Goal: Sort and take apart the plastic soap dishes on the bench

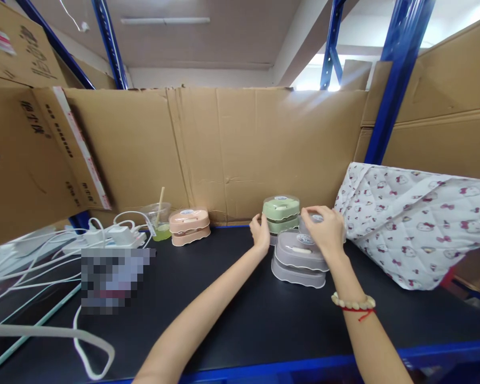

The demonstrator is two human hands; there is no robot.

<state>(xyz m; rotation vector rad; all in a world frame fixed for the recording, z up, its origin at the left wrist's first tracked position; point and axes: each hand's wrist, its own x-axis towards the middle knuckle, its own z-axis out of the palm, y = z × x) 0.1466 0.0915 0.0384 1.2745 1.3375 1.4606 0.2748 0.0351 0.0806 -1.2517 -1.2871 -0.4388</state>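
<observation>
A stack of two green lidded boxes (280, 208) with a clear top cover stands toward the back, right of centre. My left hand (261, 232) is at its left side, fingers curved against it. My right hand (324, 226) bends in from the other side, its fingertips at the stack's right edge. Directly in front sit two stacked grey lidded boxes (300, 257) with scalloped rims and a pale handle. Another grey box (317, 218) is partly hidden behind my right hand, and some grey shows under the green stack.
Two pink stacked boxes (189, 226) stand at the back left, beside a plastic cup (162, 230) with green liquid and a straw. White cables and a power strip (116, 237) cover the left side. A patterned quilted cloth (420, 224) hangs at right; cardboard (240, 154) walls the back.
</observation>
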